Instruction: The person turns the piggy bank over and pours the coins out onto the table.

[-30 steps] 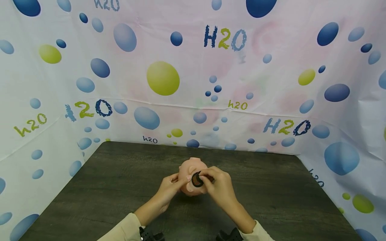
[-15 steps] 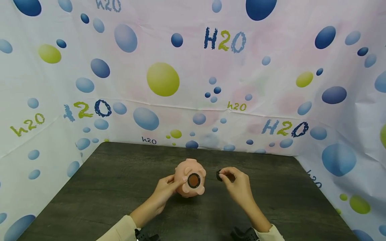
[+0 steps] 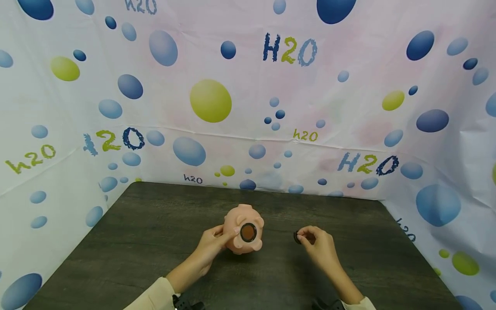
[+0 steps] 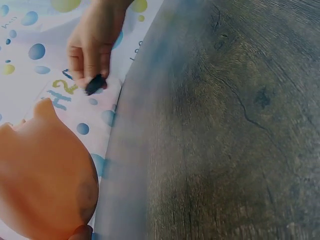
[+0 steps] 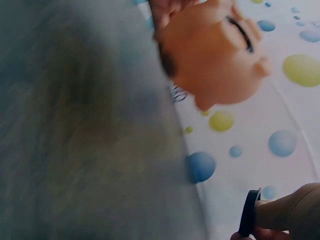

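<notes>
A pink piggy bank [image 3: 234, 224] is held up over the table by my left hand [image 3: 212, 247], which grips its left side with the thumb by the hole. Its underside faces me, and a round black-rimmed hole [image 3: 248, 232] with a brown inside shows there, between the stubby feet. Apart from it on the right, my right hand [image 3: 320, 247] pinches a small round black plug [image 3: 296, 237] between thumb and fingers. In the right wrist view the plug [image 5: 247, 214] appears edge-on, while the piggy bank [image 5: 210, 62] shows a dark slot.
A dark wood-grain table [image 3: 174, 206] spreads under both hands. White cloth [image 3: 248, 86] printed with blue and green dots and "H2O" lettering hangs behind and at both sides. Black straps [image 3: 186, 303] sit at the wrists below cream sleeves.
My right hand has pulled the black plug off the piggy bank's underside and carried it right, then slightly lower. The hole is now uncovered. The left hand and piggy bank have shifted slightly left.
</notes>
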`<action>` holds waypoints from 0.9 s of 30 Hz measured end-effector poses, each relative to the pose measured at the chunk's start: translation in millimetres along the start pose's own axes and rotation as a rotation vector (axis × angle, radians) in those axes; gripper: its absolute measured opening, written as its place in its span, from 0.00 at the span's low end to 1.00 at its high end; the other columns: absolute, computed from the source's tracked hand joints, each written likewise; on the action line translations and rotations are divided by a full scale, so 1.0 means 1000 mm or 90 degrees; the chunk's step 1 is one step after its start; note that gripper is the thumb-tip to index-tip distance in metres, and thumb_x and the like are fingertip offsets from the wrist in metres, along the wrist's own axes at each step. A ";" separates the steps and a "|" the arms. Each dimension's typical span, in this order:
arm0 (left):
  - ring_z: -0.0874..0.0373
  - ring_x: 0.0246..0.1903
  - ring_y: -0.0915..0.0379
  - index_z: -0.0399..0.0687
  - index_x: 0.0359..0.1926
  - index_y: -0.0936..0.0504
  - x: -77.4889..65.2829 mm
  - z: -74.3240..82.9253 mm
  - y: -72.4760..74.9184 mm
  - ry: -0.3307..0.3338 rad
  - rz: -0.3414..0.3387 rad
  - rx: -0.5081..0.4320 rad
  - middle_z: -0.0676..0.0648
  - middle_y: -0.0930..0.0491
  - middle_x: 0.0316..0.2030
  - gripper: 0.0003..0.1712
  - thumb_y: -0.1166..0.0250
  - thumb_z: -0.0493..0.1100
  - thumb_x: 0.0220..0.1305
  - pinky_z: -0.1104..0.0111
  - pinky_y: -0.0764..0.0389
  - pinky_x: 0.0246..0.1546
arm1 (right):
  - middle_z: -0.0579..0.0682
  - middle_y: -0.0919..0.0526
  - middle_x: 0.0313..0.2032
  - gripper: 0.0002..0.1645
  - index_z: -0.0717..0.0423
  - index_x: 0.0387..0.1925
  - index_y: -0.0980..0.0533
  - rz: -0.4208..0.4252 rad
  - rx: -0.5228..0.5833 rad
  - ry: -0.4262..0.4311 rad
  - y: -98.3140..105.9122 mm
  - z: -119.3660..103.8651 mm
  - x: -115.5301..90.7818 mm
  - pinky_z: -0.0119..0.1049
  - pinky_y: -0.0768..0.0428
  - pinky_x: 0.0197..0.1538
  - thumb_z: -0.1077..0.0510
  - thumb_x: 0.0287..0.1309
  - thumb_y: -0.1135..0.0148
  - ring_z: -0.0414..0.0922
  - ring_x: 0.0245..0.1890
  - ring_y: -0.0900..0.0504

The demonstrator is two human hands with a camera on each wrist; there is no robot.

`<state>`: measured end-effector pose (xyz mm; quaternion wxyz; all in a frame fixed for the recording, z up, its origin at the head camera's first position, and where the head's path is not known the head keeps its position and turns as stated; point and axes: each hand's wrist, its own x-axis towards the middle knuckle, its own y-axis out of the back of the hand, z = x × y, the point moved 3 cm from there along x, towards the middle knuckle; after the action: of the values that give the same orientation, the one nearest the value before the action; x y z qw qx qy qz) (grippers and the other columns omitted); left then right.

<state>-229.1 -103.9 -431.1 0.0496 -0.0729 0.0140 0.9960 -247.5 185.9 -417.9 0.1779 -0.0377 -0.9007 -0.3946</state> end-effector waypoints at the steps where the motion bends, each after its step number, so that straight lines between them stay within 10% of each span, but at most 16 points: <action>1: 0.52 0.52 0.24 0.37 0.66 0.31 0.000 0.000 0.000 0.005 0.003 -0.001 0.40 0.24 0.57 0.43 0.36 0.63 0.60 0.53 0.25 0.57 | 0.45 0.18 0.27 0.04 0.54 0.30 0.18 -0.010 -0.014 -0.003 -0.001 0.004 -0.001 0.32 0.19 0.32 0.65 0.53 0.31 0.39 0.27 0.20; 27: 0.49 0.56 0.27 0.36 0.67 0.34 -0.003 0.000 -0.003 0.006 -0.005 0.006 0.38 0.27 0.60 0.45 0.37 0.63 0.61 0.50 0.27 0.58 | 0.49 0.20 0.31 0.06 0.55 0.26 0.18 -0.053 -0.109 -0.021 -0.001 0.044 -0.012 0.34 0.20 0.29 0.68 0.47 0.28 0.39 0.27 0.21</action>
<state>-225.3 -101.2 -430.4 0.0540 -0.0773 0.0187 0.9954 -248.9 218.0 -450.4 0.1422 -0.0216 -0.8674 -0.4763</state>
